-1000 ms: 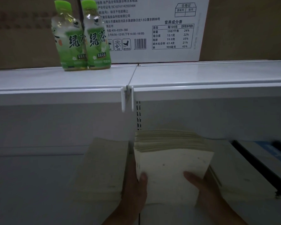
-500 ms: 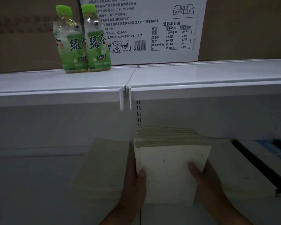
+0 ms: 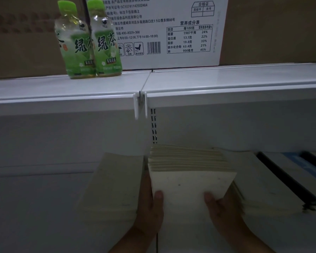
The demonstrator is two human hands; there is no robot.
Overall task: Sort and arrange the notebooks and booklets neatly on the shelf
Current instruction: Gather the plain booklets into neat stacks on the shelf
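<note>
Bundle of booklets [image 3: 190, 181] gripped between two piles

Both hands are on it. The left hand [image 3: 150, 214] clasps the bundle's left edge and the right hand [image 3: 226, 214] its right edge, each with a thumb laid flat on the front cover. The fingers behind are out of sight, so I cannot tell how far round they reach. The bundle stands on end over the lower shelf [image 3: 35, 207], tipped back a little, with a flat pile [image 3: 113, 185] just left of it and a slumped pile [image 3: 263, 190] just right of it.

To my eye the risk sits at the bundle's top. The booklets are thin, soft-covered and loose from one another, and their upper edges fan out in cream layers. If the squeeze slackens, the back ones could slide off or flop over. Setting it down askew might nudge the pile to its right, whose leaning edges look ready to slip further.

Covers look matt, pale and speckled, like rough recycled paper, with square corners. The shelf is smooth white metal, likely slippery under paper. Well above the bundle stand two glossy green tea bottles [image 3: 75, 46] before a printed carton [image 3: 171, 24].
</note>
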